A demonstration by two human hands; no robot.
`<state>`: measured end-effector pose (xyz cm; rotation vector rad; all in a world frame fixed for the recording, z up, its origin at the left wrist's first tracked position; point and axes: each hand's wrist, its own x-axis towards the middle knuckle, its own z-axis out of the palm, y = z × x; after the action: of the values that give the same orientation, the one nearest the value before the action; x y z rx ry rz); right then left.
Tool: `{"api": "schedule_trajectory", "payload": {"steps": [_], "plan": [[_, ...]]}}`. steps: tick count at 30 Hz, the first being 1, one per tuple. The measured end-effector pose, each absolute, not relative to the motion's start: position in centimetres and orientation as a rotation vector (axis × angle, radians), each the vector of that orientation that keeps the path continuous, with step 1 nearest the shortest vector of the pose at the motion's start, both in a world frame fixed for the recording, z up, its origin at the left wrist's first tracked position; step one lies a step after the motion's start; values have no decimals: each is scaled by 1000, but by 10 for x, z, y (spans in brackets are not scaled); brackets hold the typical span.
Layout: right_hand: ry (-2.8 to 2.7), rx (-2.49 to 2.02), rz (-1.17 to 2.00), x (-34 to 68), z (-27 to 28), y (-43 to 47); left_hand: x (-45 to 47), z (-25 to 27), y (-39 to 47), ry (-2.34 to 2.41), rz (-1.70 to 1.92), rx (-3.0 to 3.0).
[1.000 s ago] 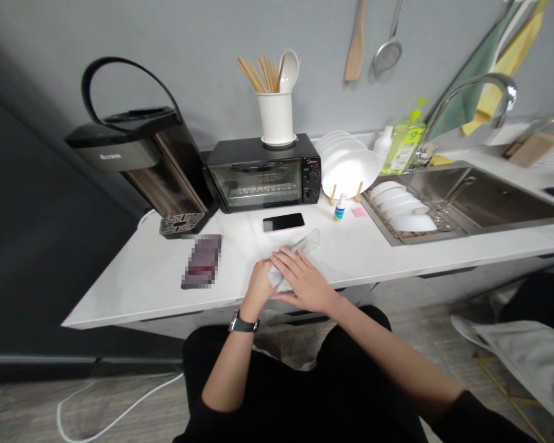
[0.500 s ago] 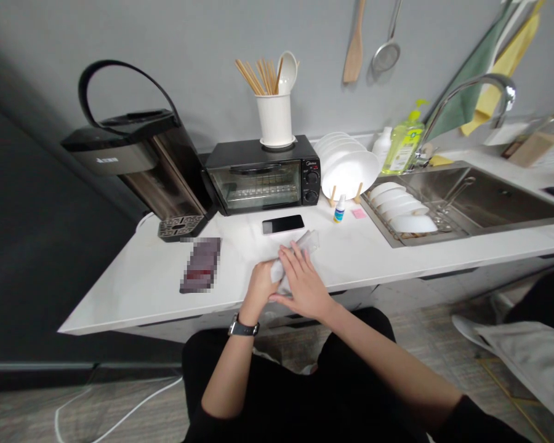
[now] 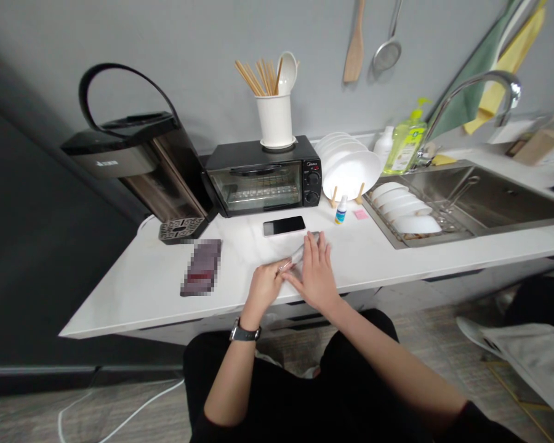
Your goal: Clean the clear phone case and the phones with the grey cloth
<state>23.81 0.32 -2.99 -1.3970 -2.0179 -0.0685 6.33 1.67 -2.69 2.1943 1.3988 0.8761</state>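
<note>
Between my hands at the counter's front lies a thin, see-through item [image 3: 297, 256] with greyish parts; its exact kind cannot be made out. My left hand [image 3: 264, 285] is closed on its near end, the thumb along it. Over its far end my right hand [image 3: 317, 271] lies flat, fingers stretched out, covering much of it. Just behind is a phone [image 3: 284, 226] with a dark screen. A small spray bottle [image 3: 341, 210] stands behind and to the right, beside a pink square packet [image 3: 361, 214].
At the left, a blurred-out dark item [image 3: 203, 267] lies before a drinks dispenser [image 3: 143, 160]. A toaster oven [image 3: 263, 178] carries a utensil holder [image 3: 276, 120]. White plates [image 3: 353, 172] stand in a rack by the sink [image 3: 503, 200]. A person's leg [image 3: 530, 351] shows at right.
My right hand has slid to the right and flattened over the see-through item. My left hand has shifted slightly right. The whitish sheet seen between them earlier is now mostly hidden.
</note>
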Motion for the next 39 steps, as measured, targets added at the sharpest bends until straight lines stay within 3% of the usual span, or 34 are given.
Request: {"api": "schedule_trajectory", "payload": {"steps": [9,18,23,28,35,39], "plan": [[-2507,-810,-15,258,-17,5,55,-37,18,1462,866,2208],[-1976,-1423,-109,263,-29,14,64,-27,15,1325,930,2178],[-2240,-1159,-33,224,-30,-19,57,-33,19,1438,869,2198],[-2526,-784,-44,252,-20,1,55,-35,18,1428,856,2205],[-2090,-1376,-130,260,-22,13,63,-29,16,1353,934,2185],[-2144,-1277,-61,228,-29,-11,58,-36,19,1405,933,2176]]}}
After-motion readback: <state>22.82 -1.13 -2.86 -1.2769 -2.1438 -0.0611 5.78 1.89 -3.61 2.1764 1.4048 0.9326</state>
